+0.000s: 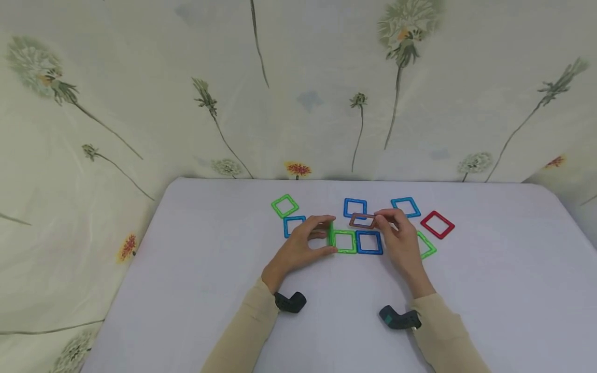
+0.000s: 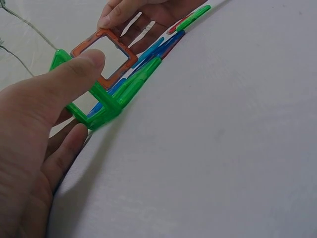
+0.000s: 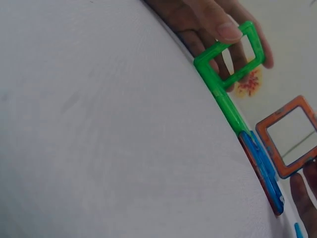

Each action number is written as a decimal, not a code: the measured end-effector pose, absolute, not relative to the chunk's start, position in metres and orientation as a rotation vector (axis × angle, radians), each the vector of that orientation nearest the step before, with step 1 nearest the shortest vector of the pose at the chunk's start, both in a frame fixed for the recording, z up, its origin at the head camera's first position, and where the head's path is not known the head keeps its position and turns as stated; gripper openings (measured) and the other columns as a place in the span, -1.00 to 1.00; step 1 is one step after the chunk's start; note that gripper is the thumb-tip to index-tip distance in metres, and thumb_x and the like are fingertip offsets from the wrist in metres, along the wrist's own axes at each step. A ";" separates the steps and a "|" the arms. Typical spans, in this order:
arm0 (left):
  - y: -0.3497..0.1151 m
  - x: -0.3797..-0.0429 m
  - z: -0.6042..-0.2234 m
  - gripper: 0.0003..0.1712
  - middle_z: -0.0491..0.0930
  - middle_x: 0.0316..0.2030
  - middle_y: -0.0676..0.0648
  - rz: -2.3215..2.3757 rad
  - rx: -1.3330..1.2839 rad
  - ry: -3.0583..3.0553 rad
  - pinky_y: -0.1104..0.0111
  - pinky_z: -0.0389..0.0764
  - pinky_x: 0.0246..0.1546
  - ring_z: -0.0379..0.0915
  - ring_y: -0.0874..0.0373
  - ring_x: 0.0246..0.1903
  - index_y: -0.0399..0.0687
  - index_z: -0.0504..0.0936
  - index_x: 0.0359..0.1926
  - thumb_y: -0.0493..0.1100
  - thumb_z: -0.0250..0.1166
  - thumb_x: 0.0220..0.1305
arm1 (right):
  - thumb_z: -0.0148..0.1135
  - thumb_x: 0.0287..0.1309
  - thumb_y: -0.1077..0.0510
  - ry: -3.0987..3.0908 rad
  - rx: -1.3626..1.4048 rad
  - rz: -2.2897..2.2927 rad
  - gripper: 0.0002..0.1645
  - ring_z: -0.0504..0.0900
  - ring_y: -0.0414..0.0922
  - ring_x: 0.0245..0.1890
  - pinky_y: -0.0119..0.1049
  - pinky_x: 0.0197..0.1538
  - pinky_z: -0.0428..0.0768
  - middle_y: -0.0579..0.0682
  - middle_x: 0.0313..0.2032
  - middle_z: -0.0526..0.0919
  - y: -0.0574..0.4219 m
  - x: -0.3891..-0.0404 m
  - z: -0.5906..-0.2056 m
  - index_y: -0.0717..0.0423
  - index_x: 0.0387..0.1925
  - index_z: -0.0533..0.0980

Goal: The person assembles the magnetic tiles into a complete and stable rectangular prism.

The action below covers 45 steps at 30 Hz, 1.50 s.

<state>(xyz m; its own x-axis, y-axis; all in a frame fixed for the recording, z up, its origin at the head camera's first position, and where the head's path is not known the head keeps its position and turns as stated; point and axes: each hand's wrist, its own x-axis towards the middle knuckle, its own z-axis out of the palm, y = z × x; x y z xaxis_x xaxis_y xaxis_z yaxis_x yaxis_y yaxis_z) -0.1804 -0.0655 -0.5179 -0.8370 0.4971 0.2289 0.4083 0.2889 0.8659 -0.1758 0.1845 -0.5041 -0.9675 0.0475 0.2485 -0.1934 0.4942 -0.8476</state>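
My left hand [image 1: 298, 246] holds a green square frame tile [image 1: 331, 234] upright, thumb on one side and fingers on the other. It stands at the left edge of a flat green frame tile [image 1: 345, 252], which lies against a dark blue frame tile [image 1: 369, 253] on its right. Above these, my right hand [image 1: 403, 248] pinches an orange frame tile [image 3: 270, 144] by one end, raised off the table and tilted. The left wrist view shows the orange tile partly behind the left thumb [image 2: 94, 59].
Behind the hands lie a blue tile [image 1: 355, 200] and another blue tile [image 1: 415, 205]. A red tile [image 1: 444, 218] and a green tile [image 1: 427, 241], partly covered by the right hand, lie to the right. A green tile [image 1: 277, 211] and a blue tile [image 1: 286, 228] are at left.
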 end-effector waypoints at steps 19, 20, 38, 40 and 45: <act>-0.065 -0.180 -0.518 -0.21 0.42 0.17 -0.03 1.615 0.858 2.444 0.54 0.49 0.12 0.38 0.30 0.14 0.24 0.27 0.32 -0.02 0.40 0.07 | 0.04 0.33 -0.03 -2.470 0.226 1.531 -0.67 0.49 -0.34 -0.12 -0.71 -0.01 0.46 -0.08 -0.12 0.54 0.174 -0.180 -0.507 0.09 -0.02 0.44; -0.065 -0.179 -0.517 -0.21 0.42 0.17 -0.02 1.613 0.858 2.447 0.54 0.49 0.12 0.39 0.30 0.14 0.24 0.27 0.32 -0.02 0.40 0.07 | 0.04 0.33 -0.03 -2.470 0.223 1.529 -0.67 0.49 -0.33 -0.12 -0.71 -0.01 0.46 -0.08 -0.12 0.54 0.174 -0.180 -0.507 0.08 -0.02 0.44; -0.065 -0.180 -0.517 -0.20 0.39 0.21 -0.03 1.598 0.876 2.458 0.55 0.48 0.13 0.36 0.27 0.18 0.16 0.26 0.33 -0.06 0.41 0.09 | 0.04 0.34 0.06 -2.532 0.193 1.497 -0.69 0.45 -0.38 -0.09 -0.72 0.01 0.40 0.00 -0.08 0.58 0.166 -0.176 -0.496 0.13 0.00 0.45; -0.065 -0.180 -0.516 -0.21 0.39 0.21 -0.03 1.597 0.879 2.460 0.55 0.47 0.13 0.36 0.27 0.18 0.17 0.26 0.33 -0.05 0.40 0.09 | 0.05 0.33 0.03 -2.527 0.197 1.495 -0.69 0.45 -0.39 -0.09 -0.72 0.00 0.41 -0.02 -0.09 0.58 0.167 -0.179 -0.501 0.10 0.00 0.45; -0.065 -0.179 -0.517 -0.21 0.38 0.23 -0.02 1.599 0.886 2.467 0.54 0.48 0.13 0.36 0.27 0.18 0.18 0.26 0.33 -0.03 0.40 0.10 | 0.07 0.32 0.02 -2.494 0.224 1.529 -0.69 0.46 -0.35 -0.10 -0.71 0.00 0.42 -0.06 -0.11 0.57 0.166 -0.180 -0.504 0.07 0.00 0.46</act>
